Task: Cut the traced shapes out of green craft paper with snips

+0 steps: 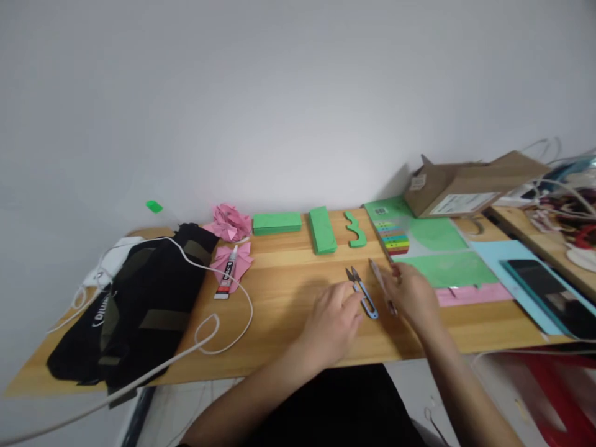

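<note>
Left hand [336, 320] curled at left edge of blue-handled metal thread snips [367, 298] on wooden tabletop [279, 310]; nearer hand. Snips' blades point away from wearer, slightly leftward. Right hand [414, 295] right of snips, by slim grey pointed tool [377, 275]. Either grip closed: cannot tell.

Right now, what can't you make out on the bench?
All in the head view:
- Left hand: its own curled fingers hide whether it grips the snips.
- Right hand: its back hides its grip, if any, on the pointed tool.
- Cardboard box: walls and flaps hide the inside.
- Phone: right picture edge cuts it off.
</note>
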`<state>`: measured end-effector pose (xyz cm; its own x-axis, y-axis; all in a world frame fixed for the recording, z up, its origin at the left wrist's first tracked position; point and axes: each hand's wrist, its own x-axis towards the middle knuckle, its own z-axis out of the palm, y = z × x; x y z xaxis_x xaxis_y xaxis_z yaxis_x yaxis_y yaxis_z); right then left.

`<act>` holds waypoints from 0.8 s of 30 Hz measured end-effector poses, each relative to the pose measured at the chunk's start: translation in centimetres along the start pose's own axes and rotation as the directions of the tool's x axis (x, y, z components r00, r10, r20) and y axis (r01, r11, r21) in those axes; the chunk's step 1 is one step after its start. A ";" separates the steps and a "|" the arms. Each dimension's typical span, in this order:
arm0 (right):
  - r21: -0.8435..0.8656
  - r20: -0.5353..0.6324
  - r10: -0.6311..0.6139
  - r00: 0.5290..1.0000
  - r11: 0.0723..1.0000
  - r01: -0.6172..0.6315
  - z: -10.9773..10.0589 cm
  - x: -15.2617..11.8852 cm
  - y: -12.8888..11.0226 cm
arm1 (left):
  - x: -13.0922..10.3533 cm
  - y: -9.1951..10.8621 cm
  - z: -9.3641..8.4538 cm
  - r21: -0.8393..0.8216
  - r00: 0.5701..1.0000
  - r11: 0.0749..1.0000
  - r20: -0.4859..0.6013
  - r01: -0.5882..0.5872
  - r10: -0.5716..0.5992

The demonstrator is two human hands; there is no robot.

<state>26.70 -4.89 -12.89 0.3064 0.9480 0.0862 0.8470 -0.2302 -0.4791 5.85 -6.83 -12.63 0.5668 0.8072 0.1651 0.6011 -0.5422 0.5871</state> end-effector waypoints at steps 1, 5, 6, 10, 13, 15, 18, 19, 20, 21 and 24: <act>-0.032 0.028 0.015 1.000 0.999 -0.014 0.4 -0.1 -0.1 | 0.5 0.1 0.8 0.028 1.000 1.000 0.008 -0.008 0.008; -0.118 0.095 0.047 0.994 0.992 -0.036 1.5 -0.8 -0.1 | 1.5 0.7 3.9 0.108 0.997 0.993 0.075 -0.043 0.035; -0.128 0.101 0.049 0.994 0.991 -0.036 1.4 -1.0 -0.1 | 1.8 0.9 4.6 0.119 0.995 0.992 0.088 -0.051 0.041; -0.132 0.115 0.040 0.993 0.991 -0.025 0.0 -0.1 -0.9 | 2.8 1.6 6.2 0.142 0.992 0.987 0.112 -0.075 0.059; -0.081 0.145 -0.011 0.989 0.996 0.023 -0.7 2.3 -3.0 | 3.4 2.1 6.2 0.132 0.990 0.987 0.113 -0.097 0.083; -0.017 0.188 -0.074 0.979 0.997 0.079 -0.3 4.6 -4.9 | 4.0 1.8 5.2 0.117 0.991 0.988 0.096 -0.101 0.090; 0.107 0.225 -0.175 0.958 0.982 0.155 1.5 7.9 -7.6 | 6.0 -0.3 2.2 0.117 1.000 0.993 -0.020 0.020 -0.018; 0.146 0.229 -0.194 0.954 0.976 0.163 2.3 8.8 -8.3 | 6.8 -1.4 0.9 0.119 0.991 0.987 -0.097 0.107 -0.096; 0.183 0.228 -0.207 0.951 0.969 0.167 3.0 9.5 -8.9 | 7.7 -2.6 -0.4 0.111 0.968 0.973 -0.178 0.201 -0.179; 0.214 0.224 -0.209 0.952 0.963 0.162 3.8 10.0 -9.4 | 8.7 -3.9 -1.5 0.095 0.936 0.954 -0.243 0.285 -0.256; 0.291 0.196 -0.184 0.963 0.949 0.122 5.5 10.5 -10.3 | 10.8 -7.2 -3.7 0.021 0.865 0.900 -0.285 0.436 -0.413</act>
<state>18.78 8.68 -11.83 0.0538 0.9986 0.0002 0.7147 -0.0384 -0.6984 5.56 6.68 -12.12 0.0814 0.9886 0.1269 0.7998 -0.1408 0.5836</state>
